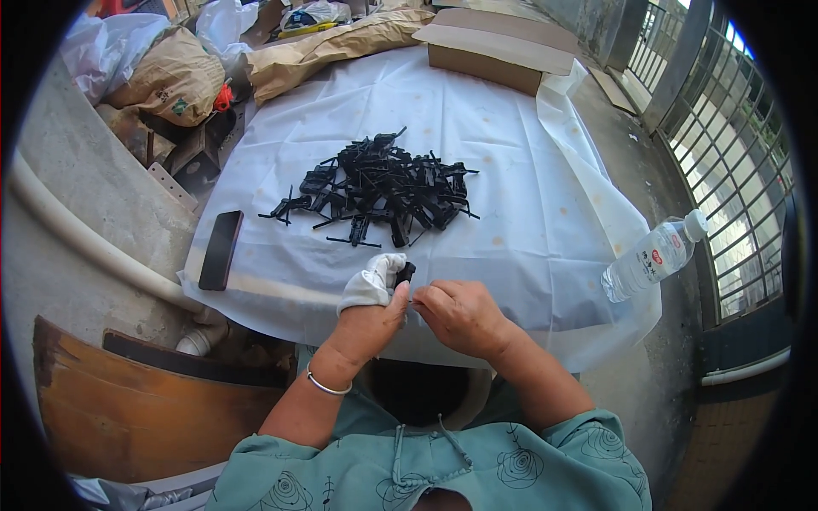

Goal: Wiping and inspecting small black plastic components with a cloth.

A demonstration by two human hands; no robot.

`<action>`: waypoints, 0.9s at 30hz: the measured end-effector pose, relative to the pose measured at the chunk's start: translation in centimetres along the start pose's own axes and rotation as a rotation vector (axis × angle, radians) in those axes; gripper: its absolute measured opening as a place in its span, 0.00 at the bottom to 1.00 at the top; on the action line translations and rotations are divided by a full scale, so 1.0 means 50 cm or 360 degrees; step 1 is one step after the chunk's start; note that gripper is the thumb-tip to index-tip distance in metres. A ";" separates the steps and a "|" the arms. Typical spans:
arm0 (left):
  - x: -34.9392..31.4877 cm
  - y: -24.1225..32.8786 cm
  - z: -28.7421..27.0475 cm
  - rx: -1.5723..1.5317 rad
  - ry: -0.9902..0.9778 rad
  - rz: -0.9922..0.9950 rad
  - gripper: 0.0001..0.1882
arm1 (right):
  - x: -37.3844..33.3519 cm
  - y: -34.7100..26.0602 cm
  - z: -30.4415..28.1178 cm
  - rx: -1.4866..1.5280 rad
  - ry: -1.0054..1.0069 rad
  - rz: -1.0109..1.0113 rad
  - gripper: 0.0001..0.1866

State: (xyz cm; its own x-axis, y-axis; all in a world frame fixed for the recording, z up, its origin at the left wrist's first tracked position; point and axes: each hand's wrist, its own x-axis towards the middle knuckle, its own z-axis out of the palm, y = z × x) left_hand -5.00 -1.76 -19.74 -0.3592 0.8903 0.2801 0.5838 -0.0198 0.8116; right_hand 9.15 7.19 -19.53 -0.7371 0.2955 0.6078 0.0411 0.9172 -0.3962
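Close to the table's near edge, my left hand [371, 300], partly covered by a white glove, is closed around a small black plastic part [406, 273]. Just to its right, my bare right hand [460, 316] pinches with thumb and fingertips next to that part. Something thin shows at those fingertips, too small to make out. Beyond both hands lies a heap of black plastic parts [383, 183], many with thin rods sticking out. A few of them lie loose along the heap's near and left sides.
White plastic sheeting [528, 247] covers the table. A dark phone [221, 250] lies at the left edge, a clear water bottle [649, 259] at the right. At the far side are an open cardboard box [486, 70] and crumpled brown paper [332, 56]. Bags [175, 77] crowd the far left.
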 end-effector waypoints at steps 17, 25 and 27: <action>-0.043 0.039 0.003 -0.0513 -0.0079 -0.0100 0.17 | -0.009 -0.019 0.019 0.0863 -0.0072 0.0731 0.12; -0.042 0.020 0.013 -0.0041 0.0106 0.0298 0.15 | -0.011 -0.026 0.047 0.1113 -0.0090 0.1041 0.12; -0.038 0.018 0.010 -0.0232 0.0130 0.0253 0.14 | -0.004 -0.024 0.025 0.1109 -0.0078 0.0954 0.11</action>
State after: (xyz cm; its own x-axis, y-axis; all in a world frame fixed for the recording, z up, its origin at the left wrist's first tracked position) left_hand -3.44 -3.24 -19.77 -0.3324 0.8310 0.4461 0.5284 -0.2278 0.8179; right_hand 8.40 5.68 -20.05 -0.7522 0.6431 0.1433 0.0216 0.2415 -0.9702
